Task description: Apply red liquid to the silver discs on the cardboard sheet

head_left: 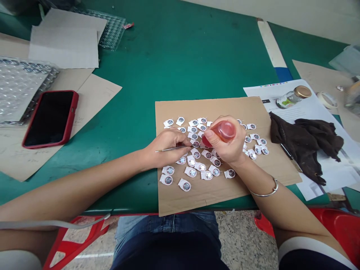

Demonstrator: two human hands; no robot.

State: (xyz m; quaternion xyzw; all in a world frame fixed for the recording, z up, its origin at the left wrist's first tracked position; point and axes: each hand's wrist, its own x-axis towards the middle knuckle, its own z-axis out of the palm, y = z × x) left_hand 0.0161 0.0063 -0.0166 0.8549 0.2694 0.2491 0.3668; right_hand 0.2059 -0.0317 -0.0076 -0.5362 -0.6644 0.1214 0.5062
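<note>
Many small white tabs with round metallic centres lie spread over a brown cardboard sheet. My left hand rests at the left part of the sheet, its fingers closed on a thin pointed tool that lies across the hand, with the fingertips beside a tab. Above the middle of the tabs, my right hand is wrapped round a reddish translucent bottle, its rounded end facing up. The bottle's lower end is close to the left fingertips; whether it touches a tab cannot be made out.
A red-cased phone, bubble wrap and white card sheets are at the left. On the right, printed paper carries a gold-lidded jar and a dark cloth. A tape roll lies beyond.
</note>
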